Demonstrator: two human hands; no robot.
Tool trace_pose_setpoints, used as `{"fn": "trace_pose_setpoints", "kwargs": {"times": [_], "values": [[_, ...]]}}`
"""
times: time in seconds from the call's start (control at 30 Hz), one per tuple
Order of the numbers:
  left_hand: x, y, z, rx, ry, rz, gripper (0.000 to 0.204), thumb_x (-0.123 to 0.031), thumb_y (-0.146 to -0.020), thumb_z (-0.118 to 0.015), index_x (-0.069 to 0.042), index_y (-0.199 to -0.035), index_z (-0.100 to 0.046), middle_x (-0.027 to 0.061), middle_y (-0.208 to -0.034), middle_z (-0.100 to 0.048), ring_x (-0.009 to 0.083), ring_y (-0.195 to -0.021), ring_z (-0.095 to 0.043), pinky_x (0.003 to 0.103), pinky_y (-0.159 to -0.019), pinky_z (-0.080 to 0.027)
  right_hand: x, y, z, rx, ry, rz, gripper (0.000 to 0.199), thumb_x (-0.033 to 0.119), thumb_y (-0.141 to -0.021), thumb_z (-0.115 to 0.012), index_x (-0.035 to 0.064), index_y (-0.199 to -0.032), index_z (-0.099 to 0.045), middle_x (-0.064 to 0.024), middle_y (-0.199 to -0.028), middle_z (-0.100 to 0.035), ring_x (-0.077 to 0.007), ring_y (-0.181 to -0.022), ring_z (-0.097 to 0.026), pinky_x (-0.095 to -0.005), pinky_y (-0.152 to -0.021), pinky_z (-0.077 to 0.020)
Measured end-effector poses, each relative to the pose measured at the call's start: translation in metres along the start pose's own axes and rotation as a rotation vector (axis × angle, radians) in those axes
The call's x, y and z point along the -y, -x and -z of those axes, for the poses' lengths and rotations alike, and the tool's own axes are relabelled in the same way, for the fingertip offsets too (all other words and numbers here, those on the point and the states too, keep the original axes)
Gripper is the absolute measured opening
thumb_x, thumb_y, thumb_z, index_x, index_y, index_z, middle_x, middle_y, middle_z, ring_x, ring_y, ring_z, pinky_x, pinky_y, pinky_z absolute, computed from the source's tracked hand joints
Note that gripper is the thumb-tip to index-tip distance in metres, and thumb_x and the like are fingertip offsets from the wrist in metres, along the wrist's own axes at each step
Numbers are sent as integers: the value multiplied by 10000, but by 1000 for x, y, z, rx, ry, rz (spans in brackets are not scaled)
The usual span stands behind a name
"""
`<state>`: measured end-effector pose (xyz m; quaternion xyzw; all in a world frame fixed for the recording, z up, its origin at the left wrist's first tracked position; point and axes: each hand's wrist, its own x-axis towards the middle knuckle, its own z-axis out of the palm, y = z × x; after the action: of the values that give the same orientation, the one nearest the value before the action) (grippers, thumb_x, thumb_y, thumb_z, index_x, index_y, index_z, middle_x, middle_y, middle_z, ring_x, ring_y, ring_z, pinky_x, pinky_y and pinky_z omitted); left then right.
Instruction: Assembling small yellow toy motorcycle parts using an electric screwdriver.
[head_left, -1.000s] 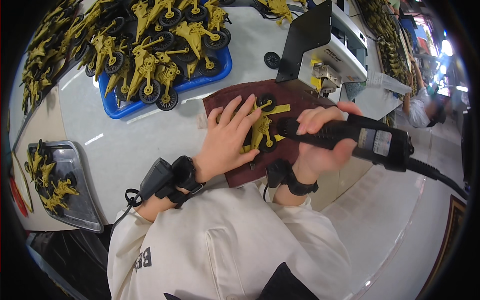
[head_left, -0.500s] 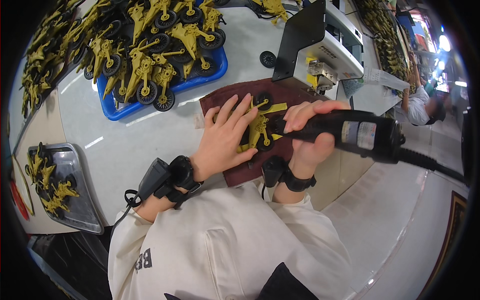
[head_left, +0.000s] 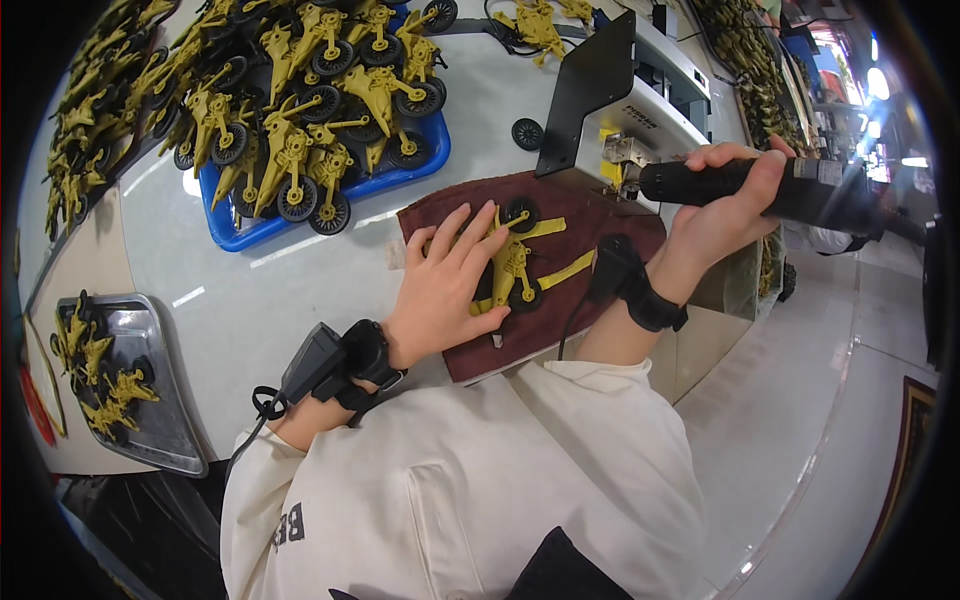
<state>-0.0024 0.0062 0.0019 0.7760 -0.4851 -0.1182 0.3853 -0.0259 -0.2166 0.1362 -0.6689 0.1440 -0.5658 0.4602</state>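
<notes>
My left hand (head_left: 440, 290) holds a yellow toy motorcycle (head_left: 512, 262) down on a dark red cloth (head_left: 560, 310). Its fingers spread over one side, the thumb at the near end; the palm hides part of the toy. Two black wheels show beside the fingers. In my right hand (head_left: 725, 215) is a black electric screwdriver (head_left: 690, 182), gripped around the body and lying nearly level. Its tip is at the metal fitting on the front of a grey and black screw feeder (head_left: 640, 120); whether a screw sits on it cannot be seen.
A blue tray (head_left: 235, 243), heaped with yellow toy motorcycles, stands at the far left. Nearer left, a metal tray (head_left: 180, 430) carries several more. One loose black wheel (head_left: 527, 134) lies beside the feeder. The screwdriver's cord trails right. Yellow strips lie on the cloth.
My right hand has carried the screwdriver away from the toy motorcycle, up and to the right, to the screw feeder. The left hand stays on the toy.
</notes>
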Motion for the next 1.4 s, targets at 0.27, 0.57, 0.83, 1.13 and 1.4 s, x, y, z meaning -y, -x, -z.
{"fn": "trace_pose_setpoints", "kwargs": {"times": [0.27, 0.57, 0.83, 1.13, 1.4], "values": [[5, -3, -6, -17, 36, -23, 823, -320, -606, -785, -87, -1314, -433, 105, -1470, -346, 317, -1327, -324, 458, -1020, -245, 27, 74, -10, 306, -312, -218, 730, 672, -838, -478, 57, -1217, -374, -84, -602, -500, -201, -453, -474, -356, -501, -417], [3, 0, -1, -61, 79, 4, 744, -308, -604, -795, -40, -1225, -485, 132, -1446, -356, 329, -1299, -351, 440, -1002, -270, 17, 92, -26, 364, -258, -244, 746, 643, -835, -528, 31, -1210, -327, -100, -637, -520, -210, -480, -503, -341, -514, -429], [1, -1, 3, -38, 117, 18, 787, -263, -582, -817, -53, -1248, -455, 108, -1457, -363, 326, -1317, -336, 451, -1015, -250, 23, 94, -20, 365, -265, -222, 727, 652, -845, -496, 60, -1226, -316, -93, -634, -517, -214, -488, -497, -343, -511, -427], [4, -2, -3, -73, 56, 6, 750, -297, -595, -803, -47, -1221, -475, 136, -1430, -377, 328, -1295, -359, 438, -1006, -273, 7, 104, -30, 400, -305, -347, 664, 571, -780, -665, 64, -1127, -415, -94, -664, -539, -197, -536, -524, -321, -550, -437], [1, -1, -1, -43, 36, 13, 758, -310, -606, -790, -49, -1238, -463, 134, -1430, -380, 326, -1292, -364, 447, -1001, -271, 7, 106, -22, 418, -310, -276, 645, 582, -776, -659, 73, -1100, -431, -95, -661, -540, -199, -532, -527, -346, -550, -440]]}}
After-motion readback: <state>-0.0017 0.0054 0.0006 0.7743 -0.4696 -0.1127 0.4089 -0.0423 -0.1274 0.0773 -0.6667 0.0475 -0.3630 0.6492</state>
